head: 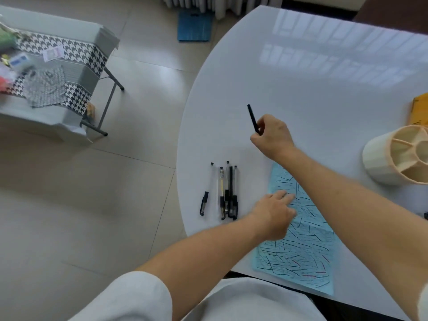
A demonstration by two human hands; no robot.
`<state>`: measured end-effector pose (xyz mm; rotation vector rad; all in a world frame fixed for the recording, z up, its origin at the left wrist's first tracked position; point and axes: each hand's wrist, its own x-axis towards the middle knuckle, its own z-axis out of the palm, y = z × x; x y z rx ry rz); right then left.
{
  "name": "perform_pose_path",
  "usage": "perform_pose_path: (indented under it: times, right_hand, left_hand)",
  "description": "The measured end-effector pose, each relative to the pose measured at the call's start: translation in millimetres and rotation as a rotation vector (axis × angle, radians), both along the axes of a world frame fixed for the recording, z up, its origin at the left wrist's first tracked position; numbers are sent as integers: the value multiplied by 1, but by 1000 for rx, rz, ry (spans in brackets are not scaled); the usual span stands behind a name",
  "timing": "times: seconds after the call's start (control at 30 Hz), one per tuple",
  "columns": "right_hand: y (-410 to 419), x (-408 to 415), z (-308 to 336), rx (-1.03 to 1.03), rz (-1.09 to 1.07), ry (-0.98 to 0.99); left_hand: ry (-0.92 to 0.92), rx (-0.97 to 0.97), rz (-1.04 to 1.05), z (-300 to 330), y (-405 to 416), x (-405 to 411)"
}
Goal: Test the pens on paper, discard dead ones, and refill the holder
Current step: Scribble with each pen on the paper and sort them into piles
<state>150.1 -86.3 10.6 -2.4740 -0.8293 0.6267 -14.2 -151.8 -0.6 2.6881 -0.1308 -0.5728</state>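
Head view of a white table (301, 84). The right hand (273, 135) pinches a black pen (253, 118), its free end pointing toward 11 o'clock above the tabletop. The left hand (275, 212), fingers straight, presses on the blue paper (305, 239), which is covered with ink strokes. A row of pens (225, 193) lies at the left hand's 9 o'clock. The cream pen holder (398, 156) stands at 3 o'clock, at the right edge of the view.

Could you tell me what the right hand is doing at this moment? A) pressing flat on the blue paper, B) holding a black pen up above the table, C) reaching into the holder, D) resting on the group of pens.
B: the right hand grips a black pen raised over the white table, while the left hand rests on the blue paper.
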Motion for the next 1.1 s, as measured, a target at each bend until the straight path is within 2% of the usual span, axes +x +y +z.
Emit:
perform_pose_path:
  times: [0.13,0.23,0.37,0.43,0.53,0.63,0.77,0.8,0.9,1.0,1.1]
  right_hand:
    - [-103,-4,22,308,-458,290]
    - [-192,-13,21,475,-728,437]
    - [-274,-47,13,577,-852,597]
    - [-292,-64,10,644,-861,657]
    - [-301,-81,12,762,-826,736]
    - [-302,-88,11,752,-822,686]
    - [-321,-60,8,794,-1136,516]
    - [-328,-51,8,772,-1146,452]
    - [-336,-36,5,608,-988,273]
    - [-321,-38,1,534,-823,233]
    - [-307,-43,-5,481,-691,127]
  left_hand:
    - [38,-39,50,4,-2,3]
    - [-61,-134,159,11,-8,8]
    - [-66,-282,412,20,-23,14]
    - [5,-329,381,26,-34,19]
    - [39,-330,219,34,-49,24]
    - [16,-260,167,35,-58,26]
    - [-31,-100,267,24,-46,17]
    - [-36,-81,297,20,-40,11]
    - [-90,-79,262,11,-28,0]
    - [-170,-111,168,1,-31,-2]
    - [-173,-96,119,-8,-37,-2]
